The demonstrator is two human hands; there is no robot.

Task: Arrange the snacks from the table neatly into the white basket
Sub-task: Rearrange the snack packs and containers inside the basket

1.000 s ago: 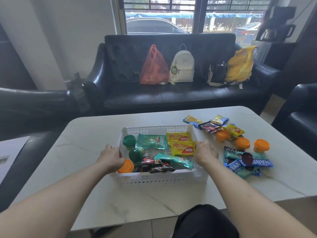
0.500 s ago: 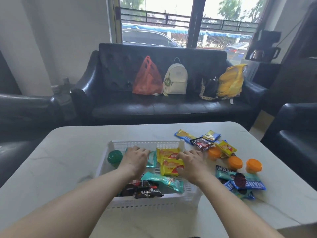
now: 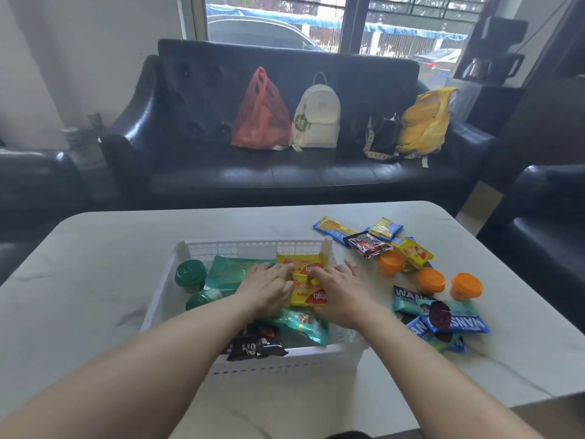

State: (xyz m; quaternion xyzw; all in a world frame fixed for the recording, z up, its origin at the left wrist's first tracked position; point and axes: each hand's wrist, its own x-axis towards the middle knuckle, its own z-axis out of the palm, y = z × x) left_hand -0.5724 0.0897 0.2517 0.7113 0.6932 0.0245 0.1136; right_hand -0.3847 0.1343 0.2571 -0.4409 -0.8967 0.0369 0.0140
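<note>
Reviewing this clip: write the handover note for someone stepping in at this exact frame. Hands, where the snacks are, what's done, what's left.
Left hand and right hand: both inside the white basket, fingers on the yellow packets; whether either hand actually grips one is unclear.

In the basket: two green-lidded cups at the left, teal packets, the yellow packets in the middle, dark packets at the near edge.

Still on the table, right of the basket: three orange-lidded cups, blue packets, and a small pile of mixed packets farther back.

Left: finish straightening the yellow packets, then move the outside snacks in.
</note>
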